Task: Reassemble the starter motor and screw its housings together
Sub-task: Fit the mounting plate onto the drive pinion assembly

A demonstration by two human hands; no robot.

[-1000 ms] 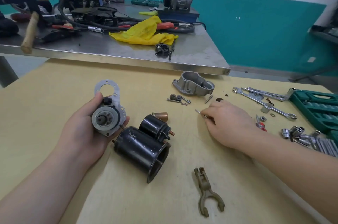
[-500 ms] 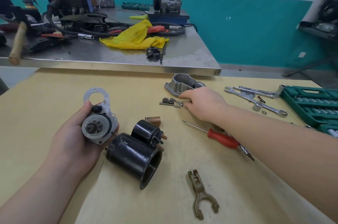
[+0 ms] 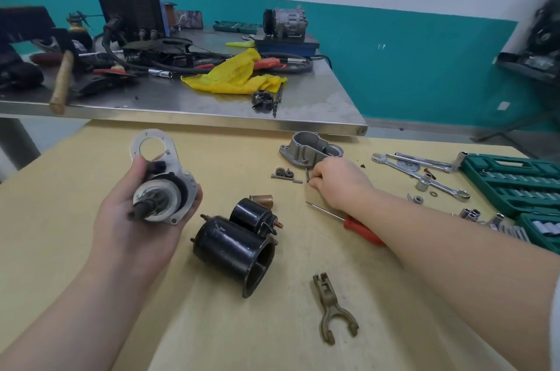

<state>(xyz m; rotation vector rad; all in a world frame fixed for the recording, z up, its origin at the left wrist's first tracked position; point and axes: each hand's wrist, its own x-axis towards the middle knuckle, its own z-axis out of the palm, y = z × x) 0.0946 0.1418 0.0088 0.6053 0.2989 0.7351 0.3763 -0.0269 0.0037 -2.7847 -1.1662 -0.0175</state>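
Grey aluminium nose housing [image 3: 310, 148] lies at the far edge of the wooden table [image 3: 75, 188]. Head view: right hand [image 3: 339, 182] has left the screwdriver [image 3: 357, 226] on the table under the forearm and moved up beside the housing, fingers curled, pinching a small dark screw [image 3: 308, 174]. Left hand [image 3: 142, 219] still grips the plate-and-pinion assembly [image 3: 163, 188], lifted and tilted toward the camera. Black motor body [image 3: 233, 249] lies unmoved between the hands. Judgement: fasteners being collected; housings not yet joined.

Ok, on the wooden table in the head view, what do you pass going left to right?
Left hand holding the plate assembly → black motor housing → fork lever → right hand → wrenches → green socket case.
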